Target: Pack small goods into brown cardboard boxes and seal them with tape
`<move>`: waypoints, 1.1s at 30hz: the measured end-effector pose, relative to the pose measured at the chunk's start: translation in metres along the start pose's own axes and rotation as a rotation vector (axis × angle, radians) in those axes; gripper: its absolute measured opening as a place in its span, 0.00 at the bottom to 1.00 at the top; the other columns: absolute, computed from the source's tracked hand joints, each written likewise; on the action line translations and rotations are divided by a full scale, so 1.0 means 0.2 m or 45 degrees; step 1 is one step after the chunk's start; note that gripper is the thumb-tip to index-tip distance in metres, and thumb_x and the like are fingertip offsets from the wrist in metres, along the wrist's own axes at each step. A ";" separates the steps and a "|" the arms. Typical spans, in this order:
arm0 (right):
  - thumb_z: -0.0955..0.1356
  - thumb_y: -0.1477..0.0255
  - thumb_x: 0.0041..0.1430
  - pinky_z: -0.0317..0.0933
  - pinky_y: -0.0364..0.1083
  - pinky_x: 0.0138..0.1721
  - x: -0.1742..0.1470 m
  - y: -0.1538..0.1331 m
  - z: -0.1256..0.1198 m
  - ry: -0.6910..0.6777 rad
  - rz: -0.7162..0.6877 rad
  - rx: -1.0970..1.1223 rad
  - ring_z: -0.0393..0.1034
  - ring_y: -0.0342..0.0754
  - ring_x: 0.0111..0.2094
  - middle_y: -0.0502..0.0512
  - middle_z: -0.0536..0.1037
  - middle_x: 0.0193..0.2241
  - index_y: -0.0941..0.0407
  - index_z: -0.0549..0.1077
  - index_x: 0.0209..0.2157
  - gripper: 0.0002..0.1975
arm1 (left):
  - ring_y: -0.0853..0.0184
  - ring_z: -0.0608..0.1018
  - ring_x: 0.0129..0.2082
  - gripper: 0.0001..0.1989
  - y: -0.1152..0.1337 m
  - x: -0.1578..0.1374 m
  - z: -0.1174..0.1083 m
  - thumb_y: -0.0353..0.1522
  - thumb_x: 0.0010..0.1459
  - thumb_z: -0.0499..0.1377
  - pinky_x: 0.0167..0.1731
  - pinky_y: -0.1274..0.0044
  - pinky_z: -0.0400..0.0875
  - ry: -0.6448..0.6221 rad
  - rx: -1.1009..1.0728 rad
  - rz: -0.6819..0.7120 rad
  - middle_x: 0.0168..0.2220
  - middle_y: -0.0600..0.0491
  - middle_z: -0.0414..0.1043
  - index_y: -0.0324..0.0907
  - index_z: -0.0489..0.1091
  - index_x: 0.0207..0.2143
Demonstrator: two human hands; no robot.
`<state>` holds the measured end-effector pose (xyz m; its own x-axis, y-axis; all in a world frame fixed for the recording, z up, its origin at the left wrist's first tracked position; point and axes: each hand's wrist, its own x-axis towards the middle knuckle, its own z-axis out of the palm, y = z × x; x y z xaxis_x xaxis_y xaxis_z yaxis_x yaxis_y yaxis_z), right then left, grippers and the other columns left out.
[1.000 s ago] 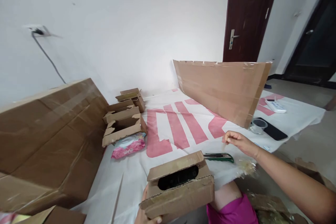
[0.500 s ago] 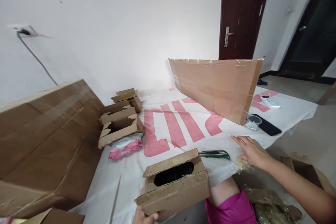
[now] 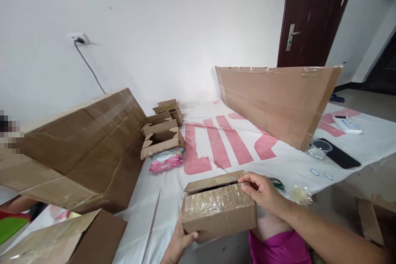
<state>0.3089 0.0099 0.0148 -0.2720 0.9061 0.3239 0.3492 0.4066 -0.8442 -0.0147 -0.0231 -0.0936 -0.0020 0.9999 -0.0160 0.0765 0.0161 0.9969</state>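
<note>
A small cardboard box (image 3: 221,214) with shiny clear tape on its near flap sits at the front of the cloth-covered table. My left hand (image 3: 181,237) grips its lower left corner, thumb on the front face. Bent over the upper right edge, the fingers of my right hand (image 3: 261,194) hold the flap. The near flap lies folded over the top, while the far flap (image 3: 213,181) stands slightly raised, leaving a dark narrow gap. Behind my right hand, a green utility knife (image 3: 276,183) is partly hidden. Crumpled clear tape (image 3: 302,195) lies to the right.
Several opened small boxes (image 3: 163,140) line the left, behind a pink wipes pack (image 3: 167,160). Large cardboard (image 3: 105,152) stands left, and a tall panel (image 3: 278,99) right. A clear cup (image 3: 320,148), black phone (image 3: 345,154) and white device (image 3: 347,124) lie right. Another person shows far left.
My right hand has moved from the table's right side onto the box. The near flap has folded down over the dark opening. The view has swung left.
</note>
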 end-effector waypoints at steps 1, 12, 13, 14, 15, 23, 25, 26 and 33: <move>0.64 0.64 0.60 0.57 0.41 0.23 0.02 0.02 0.01 0.017 0.043 0.036 0.61 0.42 0.21 0.47 0.70 0.20 0.56 0.73 0.37 0.11 | 0.43 0.72 0.54 0.46 0.00 0.00 0.00 0.54 0.31 0.70 0.57 0.58 0.63 -0.024 -0.008 0.004 0.45 0.43 0.77 0.40 0.70 0.51; 0.64 0.68 0.58 0.51 0.41 0.23 0.02 0.00 0.00 -0.050 0.116 0.013 0.56 0.41 0.20 0.43 0.63 0.18 0.55 0.72 0.35 0.07 | 0.52 0.64 0.61 0.32 0.30 -0.14 0.14 0.36 0.54 0.63 0.59 0.62 0.58 0.558 0.607 0.851 0.59 0.44 0.61 0.48 0.57 0.60; 0.64 0.68 0.59 0.51 0.41 0.24 0.01 0.00 0.01 -0.026 0.093 -0.017 0.56 0.41 0.20 0.43 0.63 0.18 0.55 0.71 0.35 0.07 | 0.53 0.68 0.57 0.28 0.36 -0.15 0.17 0.31 0.53 0.64 0.56 0.63 0.60 0.540 0.757 0.994 0.54 0.46 0.66 0.48 0.61 0.56; 0.64 0.67 0.60 0.51 0.42 0.24 0.01 0.01 0.02 -0.008 0.069 -0.041 0.56 0.41 0.20 0.43 0.63 0.18 0.55 0.71 0.35 0.07 | 0.54 0.71 0.52 0.24 0.42 -0.16 0.21 0.28 0.53 0.63 0.53 0.64 0.62 0.462 0.906 1.129 0.48 0.48 0.71 0.49 0.65 0.52; 0.63 0.68 0.61 0.52 0.42 0.24 0.00 0.01 0.03 0.006 0.045 -0.061 0.56 0.42 0.20 0.43 0.64 0.18 0.54 0.71 0.35 0.07 | 0.56 0.73 0.48 0.21 0.47 -0.16 0.25 0.26 0.52 0.63 0.51 0.65 0.63 0.352 1.043 1.245 0.42 0.50 0.74 0.49 0.68 0.48; 0.61 0.70 0.64 0.63 0.44 0.32 -0.04 0.01 0.02 0.031 -0.093 -0.156 0.70 0.45 0.29 0.51 0.76 0.28 0.54 0.70 0.38 0.07 | 0.60 0.73 0.38 0.07 0.66 -0.05 0.55 0.30 0.62 0.58 0.41 0.67 0.67 -0.245 1.309 1.247 0.35 0.50 0.76 0.44 0.72 0.43; 0.60 0.70 0.66 0.66 0.45 0.37 -0.05 0.00 0.01 0.001 -0.113 -0.133 0.73 0.47 0.34 0.53 0.78 0.33 0.54 0.70 0.40 0.08 | 0.62 0.71 0.35 0.06 0.66 -0.04 0.58 0.28 0.63 0.55 0.35 0.69 0.67 -0.214 1.215 1.177 0.32 0.51 0.73 0.43 0.72 0.37; 0.60 0.70 0.67 0.67 0.45 0.39 -0.06 0.00 0.00 -0.001 -0.133 -0.126 0.73 0.47 0.37 0.54 0.78 0.35 0.54 0.70 0.42 0.09 | 0.62 0.70 0.34 0.07 0.66 -0.03 0.59 0.27 0.63 0.54 0.34 0.70 0.67 -0.190 1.185 1.141 0.31 0.51 0.73 0.43 0.71 0.35; 0.66 0.71 0.62 0.63 0.56 0.51 -0.12 -0.10 0.01 0.176 -0.444 -0.493 0.63 0.56 0.53 0.62 0.68 0.51 0.54 0.69 0.50 0.15 | 0.63 0.70 0.31 0.09 0.66 -0.01 0.61 0.24 0.63 0.53 0.30 0.73 0.66 -0.188 1.129 0.963 0.30 0.52 0.69 0.41 0.66 0.30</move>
<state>0.3064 -0.0205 0.0228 -0.3192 0.7059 0.6322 0.5714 0.6756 -0.4658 0.1174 -0.0239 0.0293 0.4531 0.7443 0.4907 0.6761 -0.6456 0.3550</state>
